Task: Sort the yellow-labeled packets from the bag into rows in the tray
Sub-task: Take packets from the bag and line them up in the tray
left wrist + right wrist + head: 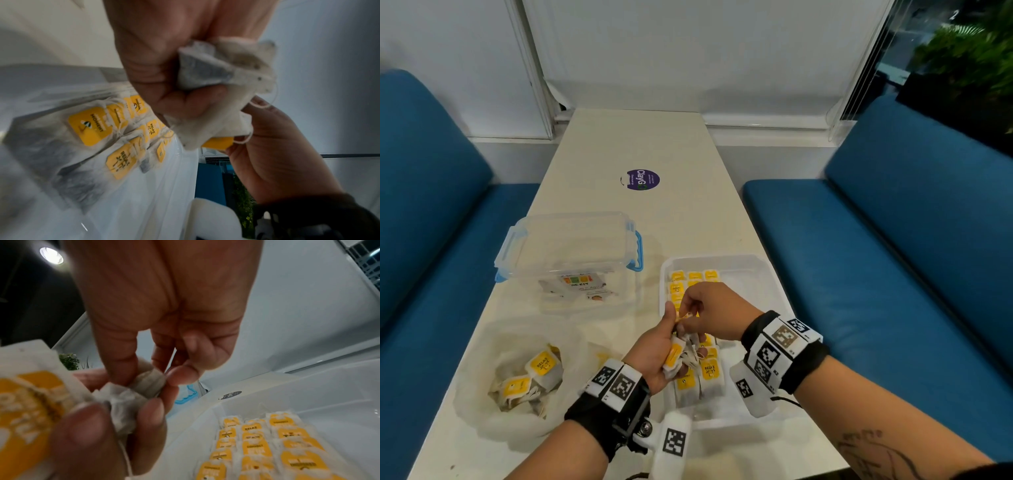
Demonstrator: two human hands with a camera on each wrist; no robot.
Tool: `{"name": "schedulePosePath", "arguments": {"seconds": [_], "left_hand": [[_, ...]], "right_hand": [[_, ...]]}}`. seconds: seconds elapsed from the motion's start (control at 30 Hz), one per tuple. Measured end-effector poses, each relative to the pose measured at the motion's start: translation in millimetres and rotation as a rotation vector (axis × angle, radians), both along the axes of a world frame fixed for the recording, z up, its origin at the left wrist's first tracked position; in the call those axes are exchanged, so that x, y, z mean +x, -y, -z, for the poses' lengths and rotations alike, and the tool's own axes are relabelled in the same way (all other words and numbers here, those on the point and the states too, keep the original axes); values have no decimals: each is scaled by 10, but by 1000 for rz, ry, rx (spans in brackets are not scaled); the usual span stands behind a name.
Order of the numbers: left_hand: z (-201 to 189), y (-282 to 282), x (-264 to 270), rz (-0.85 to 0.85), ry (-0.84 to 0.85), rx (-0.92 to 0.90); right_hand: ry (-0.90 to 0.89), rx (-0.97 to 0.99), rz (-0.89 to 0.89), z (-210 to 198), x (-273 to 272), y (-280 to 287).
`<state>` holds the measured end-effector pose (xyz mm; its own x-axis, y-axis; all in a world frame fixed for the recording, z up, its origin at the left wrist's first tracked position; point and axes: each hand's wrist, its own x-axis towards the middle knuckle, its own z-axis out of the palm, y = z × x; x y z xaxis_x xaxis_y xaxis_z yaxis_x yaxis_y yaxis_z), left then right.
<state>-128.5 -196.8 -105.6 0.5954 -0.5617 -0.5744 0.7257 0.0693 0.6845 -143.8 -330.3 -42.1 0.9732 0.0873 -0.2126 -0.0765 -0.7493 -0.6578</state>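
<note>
Here the left hand (654, 356) cradles packets (681, 356); right hand (709, 315) pinches one.

Dim indoor light, cool white cast. Head view: mostly sharp, wide-angle bend at edges, dark window upper right, soft shadows on table (640, 144). Left wrist view: heavy motion blur, grainy. Right wrist view: round ceiling lamp (51, 255) glaring upper left, near packet (30, 402) out of focus, strong edge distortion.

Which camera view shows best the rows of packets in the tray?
Right wrist: the rows lie unobstructed, three across. In the head view the hands cover their middle; the left wrist view shows them blurred.
</note>
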Motion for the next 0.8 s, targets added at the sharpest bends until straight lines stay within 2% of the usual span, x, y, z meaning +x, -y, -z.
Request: {"name": "schedulePosePath", "arguments": {"seconds": [0.13, 0.3, 0.57, 0.73, 0.8], "left_hand": [[-31, -22, -32, 18, 56, -42], [-35, -49, -26, -11, 104, -49], [-75, -120, 24, 25, 0, 29], [-125, -143, -21, 109, -55, -8], [-136, -150, -32, 119, -65, -14]], "right_hand": [[69, -10, 66, 31, 4, 16], [79, 126, 154, 6, -1, 31], [-83, 375, 95, -140, -70, 70], [-50, 206, -52, -158, -92, 134], [-39, 209, -67, -165, -110, 163]]}}
